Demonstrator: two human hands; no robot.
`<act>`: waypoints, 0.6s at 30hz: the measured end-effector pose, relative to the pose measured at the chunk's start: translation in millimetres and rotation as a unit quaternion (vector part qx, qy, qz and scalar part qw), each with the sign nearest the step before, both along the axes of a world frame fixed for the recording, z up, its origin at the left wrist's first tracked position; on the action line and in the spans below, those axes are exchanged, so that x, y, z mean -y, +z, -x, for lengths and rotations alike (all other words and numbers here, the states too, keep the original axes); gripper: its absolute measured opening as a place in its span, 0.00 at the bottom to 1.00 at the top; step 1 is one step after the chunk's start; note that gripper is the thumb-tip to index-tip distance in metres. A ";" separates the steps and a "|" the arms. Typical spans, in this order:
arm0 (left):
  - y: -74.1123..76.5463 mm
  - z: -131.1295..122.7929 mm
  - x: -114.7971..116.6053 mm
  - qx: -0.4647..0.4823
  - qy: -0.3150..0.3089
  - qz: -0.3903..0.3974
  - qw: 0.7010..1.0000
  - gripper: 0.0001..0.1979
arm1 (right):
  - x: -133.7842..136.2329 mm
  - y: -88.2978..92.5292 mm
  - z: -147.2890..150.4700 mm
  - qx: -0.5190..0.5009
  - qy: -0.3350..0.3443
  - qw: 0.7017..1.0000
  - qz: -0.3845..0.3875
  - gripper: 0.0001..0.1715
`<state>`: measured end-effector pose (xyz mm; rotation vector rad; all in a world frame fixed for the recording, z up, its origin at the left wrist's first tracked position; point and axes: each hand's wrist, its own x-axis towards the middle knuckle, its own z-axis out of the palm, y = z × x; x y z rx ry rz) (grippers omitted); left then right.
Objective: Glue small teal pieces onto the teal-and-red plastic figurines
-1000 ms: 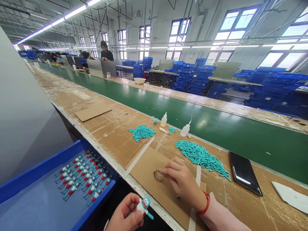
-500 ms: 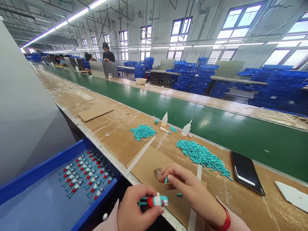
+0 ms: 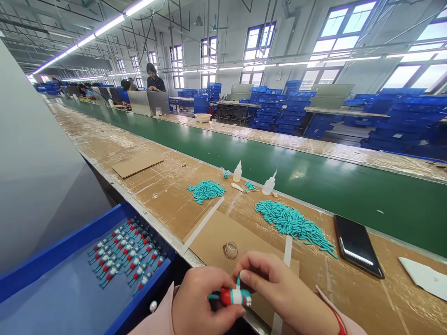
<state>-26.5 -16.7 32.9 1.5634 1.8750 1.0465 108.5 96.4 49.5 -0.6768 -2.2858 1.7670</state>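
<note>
A small toy figurine (image 3: 236, 297) with a teal head, white middle and red lower part lies sideways in my left hand (image 3: 204, 300), gripped between thumb and fingers. My right hand (image 3: 270, 284) pinches a small teal stick-shaped piece (image 3: 239, 281), which meets the white part of the figurine's upper side. Just beyond the hands, a small clear round dish (image 3: 230, 250) sits on a cardboard sheet (image 3: 216, 232). Two heaps of similar pieces lie farther off: a smaller heap (image 3: 206, 191) and a larger heap (image 3: 293, 223).
At lower left, a blue tray (image 3: 52, 298) holds several figurines. Two squeeze bottles, one with a plain nozzle (image 3: 238, 172) and one with a thin tip (image 3: 269, 184), stand by the green conveyor belt (image 3: 314, 174). A black phone (image 3: 358, 246) lies right. A person (image 3: 155, 80) stands across.
My right hand has moved down and brought the teal piece against the figurine. The small dish, partly hidden before, now shows fully. The loose teal piece on the cardboard is out of sight.
</note>
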 end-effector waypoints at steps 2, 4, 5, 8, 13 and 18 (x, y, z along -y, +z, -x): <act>-3.3 -2.3 -0.3 -0.028 0.002 -0.060 0.998 0.07 | 2.3 1.6 -2.6 0.018 -0.001 0.997 -0.070 0.13; -7.2 -5.0 0.0 -0.054 0.008 -0.121 0.991 0.09 | 4.6 2.3 -4.8 0.027 -0.004 0.993 -0.116 0.13; -9.2 -6.2 0.4 -0.064 0.010 -0.141 0.988 0.09 | 5.6 2.2 -5.6 0.026 -0.004 0.991 -0.129 0.13; -14.0 -7.3 1.6 -0.075 0.016 -0.159 0.984 0.09 | 7.1 0.8 -6.5 0.020 0.000 0.990 -0.142 0.14; -13.4 -3.0 2.1 -0.071 0.014 -0.138 0.988 0.08 | 5.4 -0.1 -6.4 -0.019 -0.011 0.991 -0.132 0.14; -9.3 1.1 0.2 -0.110 -0.004 -0.148 0.983 0.09 | 6.0 -0.3 -3.7 -0.007 -0.007 0.978 -0.210 0.17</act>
